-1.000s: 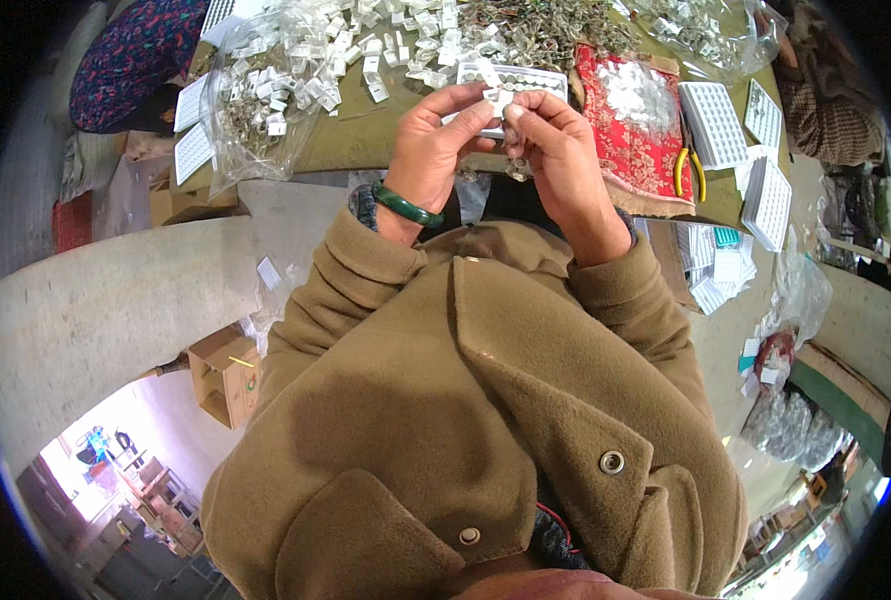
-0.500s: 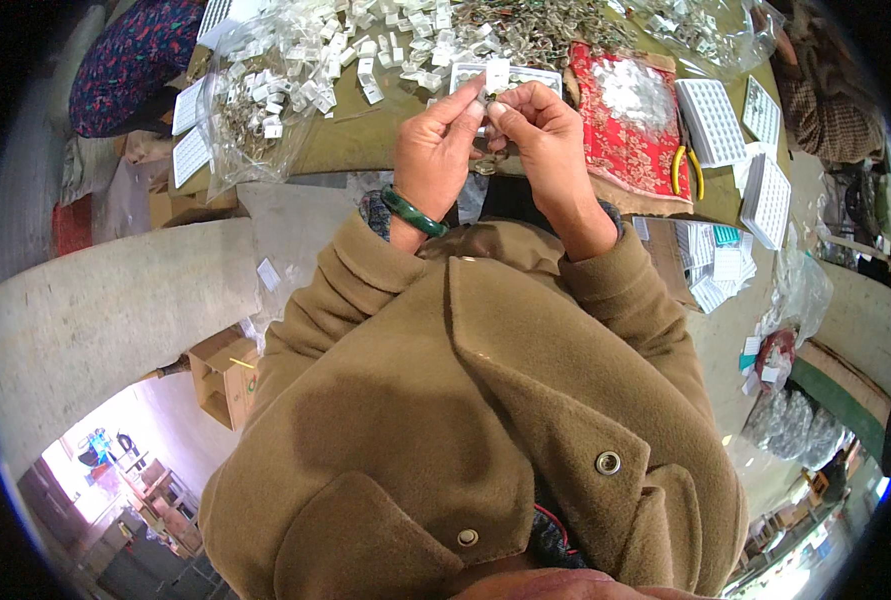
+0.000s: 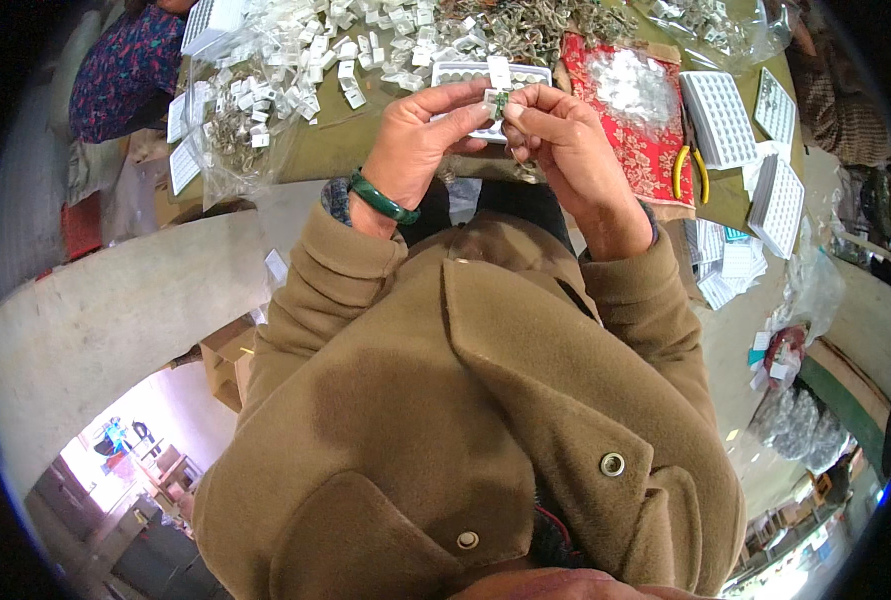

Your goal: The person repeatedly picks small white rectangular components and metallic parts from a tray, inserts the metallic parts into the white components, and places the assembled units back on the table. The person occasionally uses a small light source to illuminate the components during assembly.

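My left hand [image 3: 410, 140], with a green bangle [image 3: 383, 200] at the wrist, pinches a small white tag [image 3: 499, 72] between thumb and fingertips. Close against it, my right hand [image 3: 570, 140] is closed on a small green and metal trinket [image 3: 500, 104]; its exact kind is too small to make out. Dull metal pieces [image 3: 525, 168] show below the right fingers. Just behind both hands lies a white tray [image 3: 450, 72] with round pieces in it, partly covered by my fingers.
Loose white tags [image 3: 350, 75] and a heap of metal trinkets [image 3: 525, 25] spread over the table's far side. To the right are a red patterned cloth [image 3: 630, 165] with clear plastic pieces, yellow-handled pliers [image 3: 679, 172] and stacked white trays [image 3: 717, 120]. A person's patterned sleeve [image 3: 130, 70] is at far left.
My hands have moved slightly apart, the left one leftward and the right one rightward. A green part now shows between the fingertips, below the white tag.
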Tool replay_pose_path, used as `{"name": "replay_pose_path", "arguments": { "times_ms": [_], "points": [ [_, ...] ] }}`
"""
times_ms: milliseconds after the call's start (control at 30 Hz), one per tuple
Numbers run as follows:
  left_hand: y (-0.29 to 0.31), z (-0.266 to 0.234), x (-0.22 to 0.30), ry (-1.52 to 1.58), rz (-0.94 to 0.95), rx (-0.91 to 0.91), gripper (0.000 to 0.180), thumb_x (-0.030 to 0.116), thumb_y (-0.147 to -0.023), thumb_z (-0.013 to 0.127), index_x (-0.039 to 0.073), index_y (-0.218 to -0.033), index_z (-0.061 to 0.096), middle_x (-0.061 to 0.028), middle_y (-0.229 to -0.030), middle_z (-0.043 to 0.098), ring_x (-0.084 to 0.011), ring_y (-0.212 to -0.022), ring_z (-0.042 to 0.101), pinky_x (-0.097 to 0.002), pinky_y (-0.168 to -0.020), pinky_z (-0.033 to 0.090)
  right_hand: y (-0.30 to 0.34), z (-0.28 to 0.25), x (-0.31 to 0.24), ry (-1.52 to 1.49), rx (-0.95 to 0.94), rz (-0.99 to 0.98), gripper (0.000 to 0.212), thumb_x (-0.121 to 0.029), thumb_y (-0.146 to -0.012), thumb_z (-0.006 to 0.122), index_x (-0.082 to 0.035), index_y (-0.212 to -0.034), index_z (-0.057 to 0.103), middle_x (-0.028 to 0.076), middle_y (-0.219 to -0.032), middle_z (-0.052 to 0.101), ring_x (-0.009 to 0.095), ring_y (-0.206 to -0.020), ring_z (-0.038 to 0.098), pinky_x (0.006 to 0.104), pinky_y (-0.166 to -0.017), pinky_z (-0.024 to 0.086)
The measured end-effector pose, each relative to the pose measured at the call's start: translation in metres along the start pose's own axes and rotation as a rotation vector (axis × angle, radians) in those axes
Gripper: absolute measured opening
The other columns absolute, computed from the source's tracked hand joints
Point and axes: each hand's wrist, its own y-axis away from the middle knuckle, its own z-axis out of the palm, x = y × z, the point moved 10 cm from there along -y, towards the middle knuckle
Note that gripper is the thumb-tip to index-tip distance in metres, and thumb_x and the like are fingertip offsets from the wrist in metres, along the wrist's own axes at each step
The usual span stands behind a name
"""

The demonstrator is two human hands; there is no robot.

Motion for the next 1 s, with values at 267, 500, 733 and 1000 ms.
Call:
{"name": "replay_pose_path", "arguments": {
  "times_ms": [267, 500, 733, 1000],
  "points": [
    [-0.012, 0.005, 0.006, -0.291, 0.042, 0.217, 0.03, 0.015, -0.092, 0.064, 0.002, -0.119, 0.064, -0.0023, -0.097, 0.069, -0.0063, -0.079, 0.063, -0.02, -0.062, 0.051, -0.015, -0.014, -0.004, 0.086, 0.12, -0.051, 0.005, -0.006, -0.088, 0.063, -0.002, -0.09, 0.06, 0.005, -0.078, 0.065, 0.011, -0.068, 0.062, 0.0232, -0.059, 0.049],
    [-0.025, -0.008, 0.008, -0.192, -0.075, 0.244, 0.035, 0.021, -0.087, 0.07, -0.001, -0.113, 0.064, -0.0007, -0.088, 0.068, -0.0029, -0.072, 0.06, -0.0151, -0.048, 0.037, -0.028, -0.008, -0.021, 0.326, 0.115, -0.056, 0.016, -0.002, -0.084, 0.061, 0.001, -0.097, 0.053, 0.003, -0.073, 0.061, 0.006, -0.067, 0.055, 0.0212, -0.059, 0.043],
    [-0.011, -0.029, 0.0, 0.0, -0.045, 0.377, 0.031, 0.016, -0.09, 0.065, -0.003, -0.115, 0.063, -0.0014, -0.09, 0.067, -0.0048, -0.069, 0.061, -0.0154, -0.048, 0.039, -0.032, 0.011, -0.03, 0.321, -0.028, -0.043, 0.018, 0.0, -0.083, 0.058, -0.002, -0.101, 0.054, 0.0, -0.082, 0.058, 0.007, -0.074, 0.053, 0.0213, -0.066, 0.042],
    [0.026, -0.017, -0.008, 0.33, -0.088, 0.388, 0.03, 0.015, -0.096, 0.053, 0.002, -0.122, 0.059, -0.0049, -0.105, 0.068, 0.0012, -0.065, 0.047, -0.0117, -0.048, 0.034, -0.021, 0.017, -0.005, -0.043, -0.015, 0.043, 0.015, 0.004, -0.085, 0.054, -0.006, -0.096, 0.05, 0.004, -0.082, 0.057, 0.013, -0.069, 0.051, 0.0282, -0.069, 0.045]
  ]
}}
